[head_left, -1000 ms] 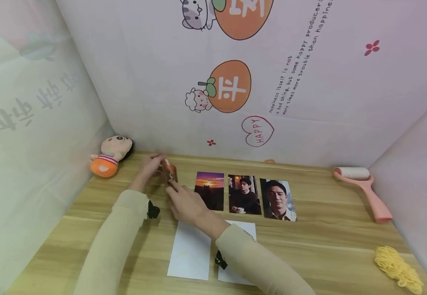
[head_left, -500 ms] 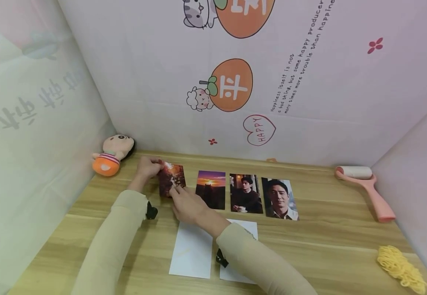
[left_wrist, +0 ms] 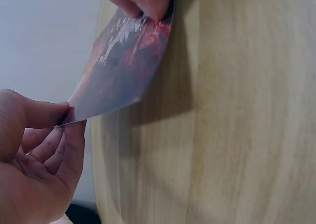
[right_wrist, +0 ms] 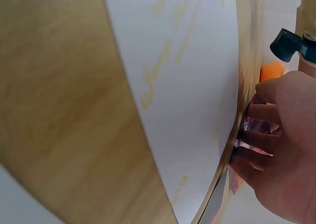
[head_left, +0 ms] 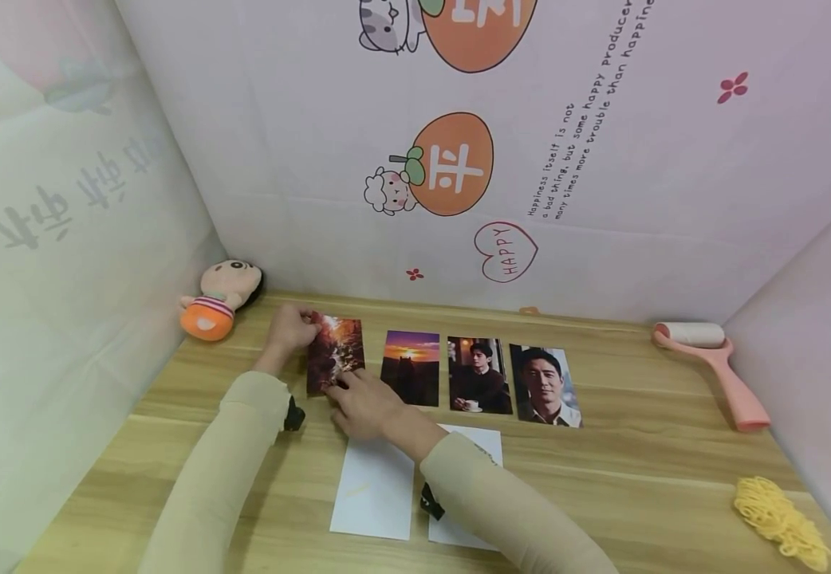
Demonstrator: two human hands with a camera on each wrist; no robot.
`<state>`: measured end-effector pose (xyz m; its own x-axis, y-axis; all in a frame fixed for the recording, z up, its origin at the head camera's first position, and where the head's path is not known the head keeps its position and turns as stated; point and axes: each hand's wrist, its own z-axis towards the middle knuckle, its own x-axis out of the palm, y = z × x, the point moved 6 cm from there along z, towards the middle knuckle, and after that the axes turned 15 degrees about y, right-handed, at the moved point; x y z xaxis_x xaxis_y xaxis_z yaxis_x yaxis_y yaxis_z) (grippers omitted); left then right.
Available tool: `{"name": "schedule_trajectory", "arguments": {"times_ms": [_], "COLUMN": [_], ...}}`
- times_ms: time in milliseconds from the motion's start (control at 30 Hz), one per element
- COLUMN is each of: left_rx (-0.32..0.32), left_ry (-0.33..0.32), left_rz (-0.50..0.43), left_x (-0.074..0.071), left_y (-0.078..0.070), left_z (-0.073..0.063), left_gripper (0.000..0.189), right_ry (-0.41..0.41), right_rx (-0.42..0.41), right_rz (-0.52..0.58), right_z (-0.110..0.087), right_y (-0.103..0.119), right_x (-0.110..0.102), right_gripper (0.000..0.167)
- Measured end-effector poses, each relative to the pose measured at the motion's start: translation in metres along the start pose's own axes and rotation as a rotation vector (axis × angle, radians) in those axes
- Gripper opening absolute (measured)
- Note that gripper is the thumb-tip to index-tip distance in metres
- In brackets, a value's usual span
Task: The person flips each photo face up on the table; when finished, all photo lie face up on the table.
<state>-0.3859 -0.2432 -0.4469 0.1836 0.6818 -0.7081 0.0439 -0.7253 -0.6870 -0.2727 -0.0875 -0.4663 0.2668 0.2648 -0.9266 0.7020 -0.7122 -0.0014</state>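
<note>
A photo print of a sunlit autumn scene point(head_left: 334, 351) is tilted up off the table at the left end of a row. My left hand point(head_left: 290, 331) pinches its upper left corner between thumb and fingers, and the left wrist view shows the corner raised with a shadow beneath. My right hand point(head_left: 371, 405) holds the lower edge with curled fingers; its thumb is partly hidden. Beside it lie a sunset photo point(head_left: 415, 363), a photo of a person with a cup point(head_left: 479, 376) and a portrait photo point(head_left: 546, 387).
Two white cards point(head_left: 372, 498) lie in front, one partly under my right sleeve; yellow marks show on the nearer one point(right_wrist: 182, 86). A plush doll point(head_left: 218, 299) rests at the back left. A pink lint roller point(head_left: 727, 383) and yellow yarn point(head_left: 781, 522) are at the right.
The autumn photo has gone from standing nearly edge-on to lying flatter, picture side up. My right hand has shifted slightly toward me along its lower edge; the left stays at the corner.
</note>
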Motion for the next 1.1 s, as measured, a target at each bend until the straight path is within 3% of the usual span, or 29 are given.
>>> {"name": "schedule_trajectory", "arguments": {"times_ms": [167,500,800,967,1100], "left_rx": [0.045,0.140,0.121,0.103,0.077], "left_ry": [-0.004,0.057,0.143,0.151,0.165], "left_rz": [0.074,0.078,0.175,0.280,0.286], "left_x": [0.002,0.012,0.024,0.028,0.029], "left_y": [-0.001,-0.002,0.000,0.000,0.001], "left_z": [0.002,0.004,0.005,0.005,0.004], "left_gripper": [0.045,0.045,0.050,0.056,0.056], "right_ry": [0.027,0.032,0.045,0.052,0.054], "right_rx": [0.015,0.006,-0.009,-0.010,-0.017], "right_rz": [-0.011,0.043,0.040,0.035,0.039], "right_z": [0.002,0.003,0.003,0.003,0.003], "right_y": [0.001,0.005,0.006,0.006,0.005], "right_x": [0.003,0.005,0.006,0.005,0.005], "right_gripper": [0.050,0.050,0.052,0.052,0.052]}}
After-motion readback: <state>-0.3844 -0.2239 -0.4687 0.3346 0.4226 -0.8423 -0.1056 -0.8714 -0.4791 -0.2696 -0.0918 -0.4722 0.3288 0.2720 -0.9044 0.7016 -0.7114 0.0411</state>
